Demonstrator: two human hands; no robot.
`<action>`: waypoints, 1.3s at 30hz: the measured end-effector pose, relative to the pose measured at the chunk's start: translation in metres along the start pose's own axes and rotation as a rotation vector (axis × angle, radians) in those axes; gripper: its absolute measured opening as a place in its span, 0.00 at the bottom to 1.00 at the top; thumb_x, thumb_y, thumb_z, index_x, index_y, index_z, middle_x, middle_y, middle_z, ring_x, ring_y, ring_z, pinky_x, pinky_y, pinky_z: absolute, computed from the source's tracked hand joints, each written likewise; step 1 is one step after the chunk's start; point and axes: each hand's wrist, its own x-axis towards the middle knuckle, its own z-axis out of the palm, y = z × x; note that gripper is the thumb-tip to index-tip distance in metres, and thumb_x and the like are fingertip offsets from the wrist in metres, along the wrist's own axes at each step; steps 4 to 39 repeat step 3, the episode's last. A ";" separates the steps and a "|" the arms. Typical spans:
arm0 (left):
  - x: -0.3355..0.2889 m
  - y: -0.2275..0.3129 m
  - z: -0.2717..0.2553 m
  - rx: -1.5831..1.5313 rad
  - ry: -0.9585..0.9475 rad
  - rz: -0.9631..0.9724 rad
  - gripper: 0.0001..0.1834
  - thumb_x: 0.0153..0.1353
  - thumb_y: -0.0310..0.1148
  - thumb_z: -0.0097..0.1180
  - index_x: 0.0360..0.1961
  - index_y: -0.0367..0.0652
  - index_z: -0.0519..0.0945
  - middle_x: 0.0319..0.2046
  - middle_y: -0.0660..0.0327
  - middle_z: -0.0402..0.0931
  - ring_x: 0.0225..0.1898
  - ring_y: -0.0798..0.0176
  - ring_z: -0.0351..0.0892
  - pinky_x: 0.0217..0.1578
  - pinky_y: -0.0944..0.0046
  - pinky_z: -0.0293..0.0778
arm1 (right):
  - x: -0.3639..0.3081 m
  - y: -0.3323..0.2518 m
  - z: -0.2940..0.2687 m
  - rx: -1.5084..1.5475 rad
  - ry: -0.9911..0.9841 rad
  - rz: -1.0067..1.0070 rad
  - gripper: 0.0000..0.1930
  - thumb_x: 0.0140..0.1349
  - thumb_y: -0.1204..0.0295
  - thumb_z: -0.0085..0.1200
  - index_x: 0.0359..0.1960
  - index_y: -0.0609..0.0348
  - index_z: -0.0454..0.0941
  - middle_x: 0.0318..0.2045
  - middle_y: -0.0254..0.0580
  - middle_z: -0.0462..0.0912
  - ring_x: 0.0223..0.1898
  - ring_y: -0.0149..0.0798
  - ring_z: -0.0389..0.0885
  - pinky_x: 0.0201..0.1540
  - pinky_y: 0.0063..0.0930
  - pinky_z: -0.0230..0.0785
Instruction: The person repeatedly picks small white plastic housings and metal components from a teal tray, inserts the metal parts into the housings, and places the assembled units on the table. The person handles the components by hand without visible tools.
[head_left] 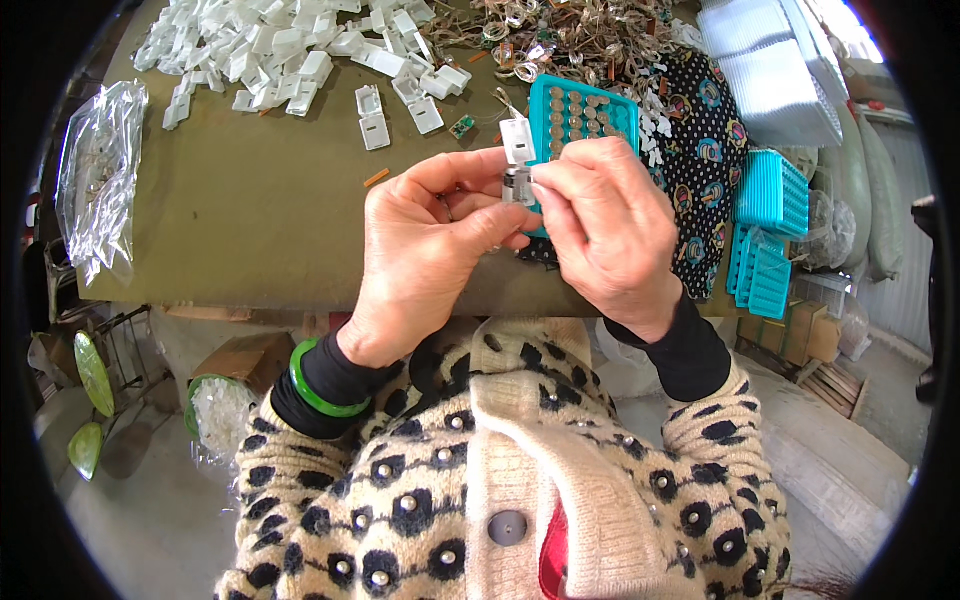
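A small white hinged plastic case (519, 140) stands opened out between my hands, a dark part showing in its lower half. My left hand (425, 235) is closed on it, thumb and fingers around its lower left side. From the right, my right hand (615, 230) pinches at the case's edge; whatever lies between its fingertips is hidden. Just behind the hands, a teal tray (537, 110) holds rows of round, coin-like metal pieces. A small green circuit board (462, 127) and an opened white case (372, 118) lie on the table beyond my left hand.
White cases (250, 50) are heaped at the back left, with tangled wired parts (560, 30) beside them. Clear plastic film (100, 180) lies on the table's left end. Patterned black cloth (705, 150), stacked teal trays (772, 195) and white sheets (770, 90) are at the right.
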 end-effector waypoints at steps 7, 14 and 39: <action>-0.001 -0.001 0.000 -0.021 0.007 -0.043 0.21 0.57 0.16 0.61 0.52 0.28 0.76 0.37 0.51 0.83 0.37 0.59 0.86 0.38 0.66 0.83 | -0.002 -0.002 0.005 -0.032 -0.017 -0.044 0.14 0.49 0.86 0.65 0.38 0.64 0.80 0.34 0.45 0.76 0.32 0.44 0.78 0.31 0.32 0.73; -0.001 -0.001 0.000 -0.021 0.007 -0.043 0.21 0.57 0.16 0.61 0.52 0.28 0.76 0.37 0.51 0.83 0.37 0.59 0.86 0.38 0.66 0.83 | -0.002 -0.002 0.005 -0.032 -0.017 -0.044 0.14 0.49 0.86 0.65 0.38 0.64 0.80 0.34 0.45 0.76 0.32 0.44 0.78 0.31 0.32 0.73; -0.001 -0.001 0.000 -0.021 0.007 -0.043 0.21 0.57 0.16 0.61 0.52 0.28 0.76 0.37 0.51 0.83 0.37 0.59 0.86 0.38 0.66 0.83 | -0.002 -0.002 0.005 -0.032 -0.017 -0.044 0.14 0.49 0.86 0.65 0.38 0.64 0.80 0.34 0.45 0.76 0.32 0.44 0.78 0.31 0.32 0.73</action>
